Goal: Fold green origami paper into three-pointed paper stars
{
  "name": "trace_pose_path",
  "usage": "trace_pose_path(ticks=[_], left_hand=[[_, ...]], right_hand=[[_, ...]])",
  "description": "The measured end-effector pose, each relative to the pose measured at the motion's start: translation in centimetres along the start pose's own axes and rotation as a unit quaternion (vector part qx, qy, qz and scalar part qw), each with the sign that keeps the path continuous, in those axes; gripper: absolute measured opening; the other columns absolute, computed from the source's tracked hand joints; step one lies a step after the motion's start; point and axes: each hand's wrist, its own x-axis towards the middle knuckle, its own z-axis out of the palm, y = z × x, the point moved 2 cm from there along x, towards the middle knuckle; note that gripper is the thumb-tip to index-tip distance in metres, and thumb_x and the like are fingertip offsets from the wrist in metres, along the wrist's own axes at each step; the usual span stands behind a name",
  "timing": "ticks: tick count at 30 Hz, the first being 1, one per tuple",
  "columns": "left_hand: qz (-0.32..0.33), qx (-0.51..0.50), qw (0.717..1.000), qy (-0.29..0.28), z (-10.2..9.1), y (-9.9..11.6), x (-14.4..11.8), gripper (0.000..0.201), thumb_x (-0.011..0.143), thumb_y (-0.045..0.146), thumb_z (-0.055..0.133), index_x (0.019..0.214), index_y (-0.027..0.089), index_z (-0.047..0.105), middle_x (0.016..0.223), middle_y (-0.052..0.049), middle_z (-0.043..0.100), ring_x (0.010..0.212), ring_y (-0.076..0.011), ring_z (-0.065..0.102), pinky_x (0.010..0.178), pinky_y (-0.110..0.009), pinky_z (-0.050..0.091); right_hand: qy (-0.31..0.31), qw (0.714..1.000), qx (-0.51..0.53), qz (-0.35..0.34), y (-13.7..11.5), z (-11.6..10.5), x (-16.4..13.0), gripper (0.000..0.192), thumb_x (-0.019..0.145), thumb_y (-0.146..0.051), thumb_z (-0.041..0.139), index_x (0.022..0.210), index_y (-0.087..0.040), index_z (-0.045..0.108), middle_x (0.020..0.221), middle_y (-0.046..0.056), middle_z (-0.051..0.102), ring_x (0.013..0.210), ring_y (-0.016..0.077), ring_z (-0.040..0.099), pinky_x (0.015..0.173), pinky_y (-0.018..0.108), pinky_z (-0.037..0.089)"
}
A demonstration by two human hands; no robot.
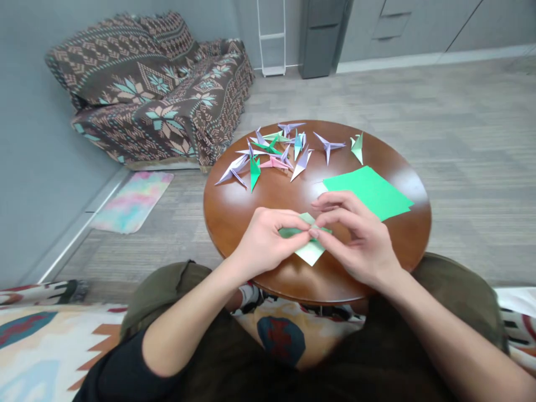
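Observation:
A partly folded piece of light green origami paper is held over the near part of a round brown table. My left hand pinches it from the left between thumb and fingers. From the right, my right hand grips it with thumb and index finger, the other fingers raised and curled. The fingertips of both hands meet at the paper's middle and hide part of its folds. Beyond my right hand lies a stack of green paper sheets.
Several folded paper cranes in purple, green and pink sit at the table's far left, including a pink crane. A light green crane stands at the far right. A sofa with a patterned cover and a pastel mat are to the left.

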Motion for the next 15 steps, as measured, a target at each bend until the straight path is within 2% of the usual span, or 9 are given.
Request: trace_pose_path(ticks=[7,15], left_hand=[[-0.062,-0.016,0.998,-0.021,0.0,-0.3,0.0,0.015,0.086,0.020,0.073,0.079,0.012,0.084,0.079,-0.005,0.079,0.072,-0.0155,0.067,0.070,-0.025,0.048],[-0.119,0.051,0.989,-0.075,-0.8,0.5,0.0,0.021,0.085,0.026,0.069,0.077,0.012,0.083,0.062,0.002,0.064,0.061,-0.0101,0.052,0.060,-0.023,0.037]], right_hand=[[-0.002,0.998,0.060,0.036,0.5,0.5,-0.3,0.014,0.092,-0.011,0.074,0.092,-0.024,0.070,0.118,0.007,0.066,0.114,0.0219,0.066,0.096,0.039,0.057],[0.003,0.989,0.122,0.082,1.1,1.3,-0.7,0.008,0.094,-0.019,0.077,0.090,-0.025,0.073,0.117,0.007,0.067,0.117,0.0241,0.064,0.104,0.045,0.052]])
